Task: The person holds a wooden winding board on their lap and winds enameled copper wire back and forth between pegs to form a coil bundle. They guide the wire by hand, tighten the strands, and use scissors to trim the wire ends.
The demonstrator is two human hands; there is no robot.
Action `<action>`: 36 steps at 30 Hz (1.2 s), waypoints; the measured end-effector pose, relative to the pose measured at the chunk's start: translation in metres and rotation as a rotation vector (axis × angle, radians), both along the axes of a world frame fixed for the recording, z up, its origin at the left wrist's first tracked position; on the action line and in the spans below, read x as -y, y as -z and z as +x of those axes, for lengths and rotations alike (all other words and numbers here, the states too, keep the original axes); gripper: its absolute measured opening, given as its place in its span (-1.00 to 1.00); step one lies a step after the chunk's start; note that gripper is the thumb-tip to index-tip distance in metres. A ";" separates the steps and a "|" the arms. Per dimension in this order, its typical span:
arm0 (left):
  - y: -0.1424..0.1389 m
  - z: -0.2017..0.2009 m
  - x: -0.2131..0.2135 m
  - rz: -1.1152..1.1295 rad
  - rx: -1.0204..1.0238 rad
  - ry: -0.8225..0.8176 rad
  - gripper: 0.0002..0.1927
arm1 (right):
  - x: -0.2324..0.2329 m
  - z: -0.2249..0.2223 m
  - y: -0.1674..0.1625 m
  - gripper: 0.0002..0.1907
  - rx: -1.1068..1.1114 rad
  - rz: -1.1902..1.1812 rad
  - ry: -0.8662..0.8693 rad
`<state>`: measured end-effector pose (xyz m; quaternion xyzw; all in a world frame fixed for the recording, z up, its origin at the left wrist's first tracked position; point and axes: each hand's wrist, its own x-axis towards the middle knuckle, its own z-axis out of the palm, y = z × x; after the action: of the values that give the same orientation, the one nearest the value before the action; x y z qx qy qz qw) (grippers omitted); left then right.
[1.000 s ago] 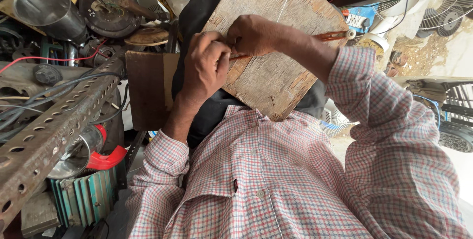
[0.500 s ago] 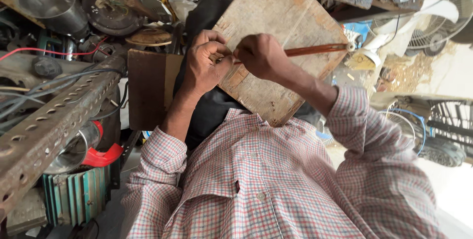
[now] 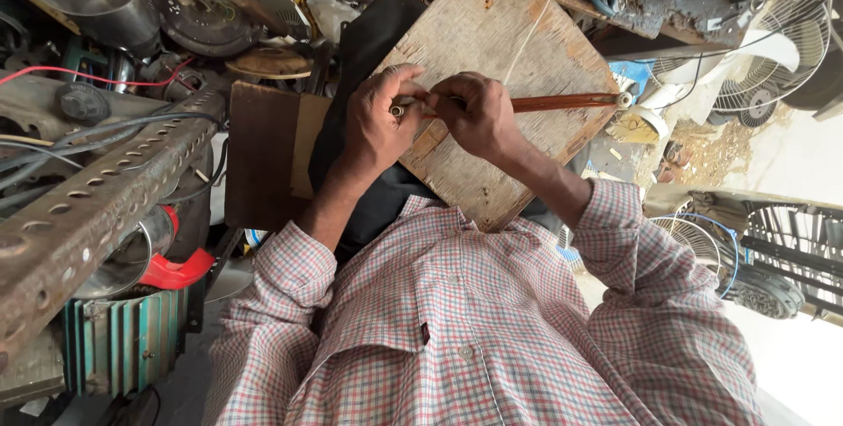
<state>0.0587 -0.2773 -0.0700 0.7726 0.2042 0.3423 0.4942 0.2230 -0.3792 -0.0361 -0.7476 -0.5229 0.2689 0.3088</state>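
Brown rod [image 3: 562, 102] lies across the wooden board [image 3: 492, 48], pinched at its near end by both hands together: left hand [image 3: 373, 123] and right hand [image 3: 479, 114]. Best to keep it flat, grip close, fingers steady.

The right hand [image 3: 479, 114] wraps the near part of the reddish-brown rod [image 3: 562, 103], so that stretch is hidden, and whether the rod carries on into the left hand [image 3: 378, 127] cannot be told. A small metal end [image 3: 397, 111] peeks between the left fingers; its kind is too small to tell. Both palms are out of sight. Under the hands, the wooden board [image 3: 492, 48] hides most of the dark lap. Left of the left hand, the perforated steel angle [image 3: 97, 206] runs off the frame's edge.
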 end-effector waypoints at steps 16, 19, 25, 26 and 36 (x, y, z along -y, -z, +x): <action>0.000 0.004 0.008 0.050 -0.042 -0.068 -0.61 | 0.000 -0.004 -0.011 -0.87 0.122 0.060 -0.016; 0.003 0.002 0.010 0.055 -0.021 -0.051 -0.61 | 0.002 -0.007 -0.013 -0.74 0.056 -0.314 0.130; 0.007 0.002 0.009 0.056 -0.013 -0.080 -0.62 | 0.006 -0.014 -0.003 -0.89 0.313 0.094 -0.105; 0.007 0.003 0.008 0.041 -0.013 -0.084 -0.62 | 0.005 -0.014 -0.001 -0.89 0.277 0.103 -0.113; 0.001 -0.005 0.006 0.153 0.090 -0.033 -0.71 | -0.004 0.011 -0.006 -0.92 -0.047 0.010 -0.141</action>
<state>0.0534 -0.2838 -0.0715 0.7885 0.1676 0.3994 0.4366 0.2340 -0.3753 -0.0302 -0.7008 -0.5683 0.3049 0.3048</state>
